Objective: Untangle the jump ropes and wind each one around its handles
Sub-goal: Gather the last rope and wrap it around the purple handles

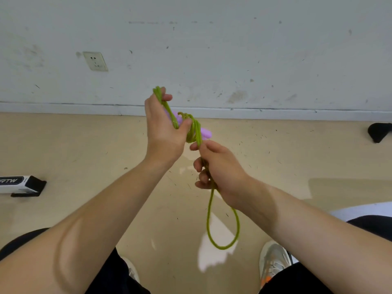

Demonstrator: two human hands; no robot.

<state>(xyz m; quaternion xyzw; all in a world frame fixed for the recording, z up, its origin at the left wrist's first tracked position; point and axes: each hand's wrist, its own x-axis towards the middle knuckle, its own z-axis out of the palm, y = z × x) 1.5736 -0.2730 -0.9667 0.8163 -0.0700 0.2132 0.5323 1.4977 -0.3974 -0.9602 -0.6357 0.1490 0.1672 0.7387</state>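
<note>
A green jump rope (196, 129) is wound in several turns around its purple handles (205, 132), held up in front of me. My left hand (162, 132) grips the handles and the coils, thumb pressed on the windings, with rope strands running up past its fingertips. Just below and to the right, my right hand (214, 168) has its fingers curled round the free length of the rope. From that hand a loose green loop (222, 230) hangs down toward the floor. Most of the handles is hidden by my left palm and the coils.
A beige floor (84, 145) meets a scuffed white wall with a socket (95, 61). A black-and-white box (21, 185) lies at the left, a dark object (379, 132) at the right edge. My knees and a grey shoe (273, 262) show at the bottom.
</note>
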